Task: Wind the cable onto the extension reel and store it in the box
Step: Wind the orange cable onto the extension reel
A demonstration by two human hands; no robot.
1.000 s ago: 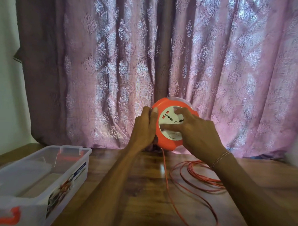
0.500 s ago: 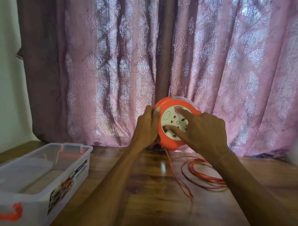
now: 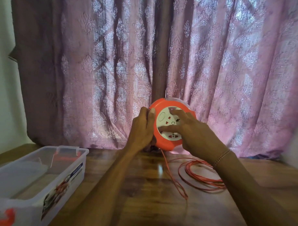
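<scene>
- The extension reel (image 3: 168,127), orange with a white socket face, stands on edge at the centre of the frame, at the far side of the bench (image 3: 141,205) against the pink curtain (image 3: 230,73).
- The left hand (image 3: 141,129) grips the reel's left rim, fingers curled round the edge; this appears to steady the housing so that only the inner disc turns.
- The right hand (image 3: 193,133) lies on the white face with fingers extended and pressing, holding nothing; the placement suits rotating the disc to draw cable in.
- The orange cable (image 3: 201,175) drops from the reel's underside and lies in loose coils at centre right of the frame, partly under the right forearm, so much winding is judged to remain.
- The clear plastic box (image 3: 41,173) sits open at lower left, well apart from the reel, ready to receive it later.
</scene>
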